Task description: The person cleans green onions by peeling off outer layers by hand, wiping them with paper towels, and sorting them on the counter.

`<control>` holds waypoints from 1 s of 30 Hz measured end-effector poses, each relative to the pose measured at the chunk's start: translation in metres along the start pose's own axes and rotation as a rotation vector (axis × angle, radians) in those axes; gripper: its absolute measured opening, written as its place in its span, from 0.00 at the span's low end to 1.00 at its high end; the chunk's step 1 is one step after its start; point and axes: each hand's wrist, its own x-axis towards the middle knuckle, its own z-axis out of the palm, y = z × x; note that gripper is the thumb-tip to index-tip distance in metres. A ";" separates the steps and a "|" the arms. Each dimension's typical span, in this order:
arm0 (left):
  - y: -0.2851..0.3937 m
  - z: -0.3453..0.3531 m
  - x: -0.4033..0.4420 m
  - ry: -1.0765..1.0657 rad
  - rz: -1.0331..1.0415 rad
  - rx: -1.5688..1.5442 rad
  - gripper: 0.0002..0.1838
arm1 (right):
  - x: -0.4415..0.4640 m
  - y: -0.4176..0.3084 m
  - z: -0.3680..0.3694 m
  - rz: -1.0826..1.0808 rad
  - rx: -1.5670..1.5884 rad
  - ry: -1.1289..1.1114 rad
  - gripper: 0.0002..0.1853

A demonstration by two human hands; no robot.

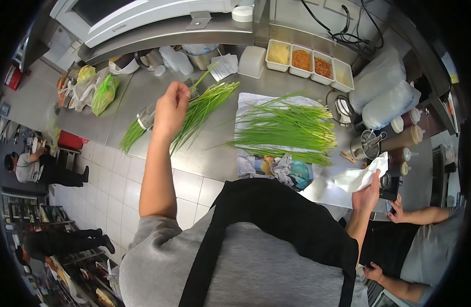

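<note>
The left hand [171,110], fingers curled narrow, grasp unclear, is at the left green stalks [211,101], while the right hand [366,193] holds a crumpled white sheet [362,175] near-right of the spread green stalks [286,128].

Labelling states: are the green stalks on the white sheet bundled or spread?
Spread. The green stalks lie fanned across the white sheet, no band visible.

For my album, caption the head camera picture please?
Left hand at green stalks, right hand holding white paper or cloth.
</note>
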 end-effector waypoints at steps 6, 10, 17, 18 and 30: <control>-0.046 0.077 0.024 0.121 0.329 0.491 0.15 | -0.002 0.007 0.009 0.158 0.317 -0.416 0.25; 0.034 0.126 -0.014 -0.230 0.518 0.050 0.26 | -0.005 0.019 0.018 0.202 0.427 -0.307 0.26; 0.138 0.213 -0.107 -0.786 -0.008 -0.853 0.18 | -0.001 0.040 0.034 0.316 0.492 -0.374 0.30; 0.143 0.218 -0.105 -0.824 -0.056 -0.928 0.17 | 0.000 0.039 0.034 0.314 0.529 -0.350 0.32; 0.085 0.246 -0.121 -0.610 0.023 -0.734 0.11 | -0.014 0.065 -0.017 0.229 -0.240 0.038 0.13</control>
